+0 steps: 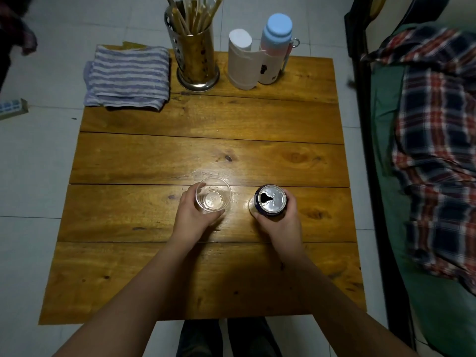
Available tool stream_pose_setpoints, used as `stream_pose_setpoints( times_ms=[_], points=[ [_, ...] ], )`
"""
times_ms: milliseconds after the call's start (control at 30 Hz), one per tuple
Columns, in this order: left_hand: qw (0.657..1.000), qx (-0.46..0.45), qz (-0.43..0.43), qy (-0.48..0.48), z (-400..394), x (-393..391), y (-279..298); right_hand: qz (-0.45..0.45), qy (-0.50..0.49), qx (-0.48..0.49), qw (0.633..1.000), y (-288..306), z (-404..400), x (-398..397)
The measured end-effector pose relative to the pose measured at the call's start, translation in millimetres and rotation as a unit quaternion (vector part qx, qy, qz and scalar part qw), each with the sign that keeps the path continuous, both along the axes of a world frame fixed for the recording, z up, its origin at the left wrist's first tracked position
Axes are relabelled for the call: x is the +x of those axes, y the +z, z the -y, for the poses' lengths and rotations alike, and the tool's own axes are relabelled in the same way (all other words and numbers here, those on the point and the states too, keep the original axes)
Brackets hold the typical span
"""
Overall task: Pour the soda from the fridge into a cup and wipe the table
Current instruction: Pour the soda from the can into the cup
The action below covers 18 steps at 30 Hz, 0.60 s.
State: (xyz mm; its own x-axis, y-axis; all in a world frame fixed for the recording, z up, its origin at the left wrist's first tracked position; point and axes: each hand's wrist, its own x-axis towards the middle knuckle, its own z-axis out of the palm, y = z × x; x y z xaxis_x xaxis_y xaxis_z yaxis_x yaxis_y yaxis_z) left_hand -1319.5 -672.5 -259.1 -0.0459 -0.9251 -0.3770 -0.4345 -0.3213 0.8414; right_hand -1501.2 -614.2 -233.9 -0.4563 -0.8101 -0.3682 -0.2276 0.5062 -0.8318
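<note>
A clear plastic cup (213,194) stands upright on the wooden table (206,150), and my left hand (192,217) is wrapped around its near side. It looks empty. To its right stands a dark blue soda can (271,200), upright, its top open. My right hand (282,224) grips the can's near side. A blue-and-white striped towel (127,78) lies folded on the table's far left corner, partly overhanging the edge.
At the table's far edge stand a metal holder of chopsticks (197,57), a roll of tissue (242,60) and a pink bottle with a blue cap (275,47). A bed with a plaid shirt (435,150) runs along the right. Another person's hand (27,42) shows at far left.
</note>
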Motion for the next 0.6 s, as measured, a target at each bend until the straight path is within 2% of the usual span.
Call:
stream_pose_setpoints(
  times_ms=[267, 600],
  points=[
    [0.999, -0.030, -0.011, -0.005, 6, -5, 51, -0.007, 0.011, -0.024, 1.000, 42, 3, -7],
    [0.996, -0.071, 0.000, -0.059, 1, -3, 147, -0.008, 0.008, -0.111, 0.994, 139, -9, -9]
  ],
)
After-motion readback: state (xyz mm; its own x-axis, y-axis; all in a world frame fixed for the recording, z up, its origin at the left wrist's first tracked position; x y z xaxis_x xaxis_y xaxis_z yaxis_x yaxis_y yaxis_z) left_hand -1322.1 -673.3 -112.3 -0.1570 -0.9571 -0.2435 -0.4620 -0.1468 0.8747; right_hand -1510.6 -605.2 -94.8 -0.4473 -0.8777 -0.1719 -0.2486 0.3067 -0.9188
